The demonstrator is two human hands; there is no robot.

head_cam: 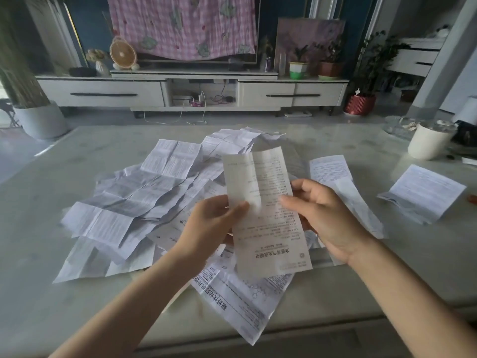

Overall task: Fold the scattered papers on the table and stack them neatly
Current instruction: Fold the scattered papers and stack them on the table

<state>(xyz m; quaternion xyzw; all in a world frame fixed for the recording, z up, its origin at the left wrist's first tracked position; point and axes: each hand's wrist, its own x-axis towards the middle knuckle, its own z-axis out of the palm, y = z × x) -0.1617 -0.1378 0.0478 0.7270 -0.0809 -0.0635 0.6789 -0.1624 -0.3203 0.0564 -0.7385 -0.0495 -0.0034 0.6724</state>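
Held sheet (265, 215), pile sheets (232, 301): Chinese print, upside down, not legible.

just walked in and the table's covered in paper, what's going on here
A person is sorting printed leaflets at a pale table. Both hands, left hand and right hand, hold one long creased sheet up above a loose pile of unfolded sheets. To the right, a folded leaflet lies apart, with another sheet beside the pile. Most of the folding is not yet done.
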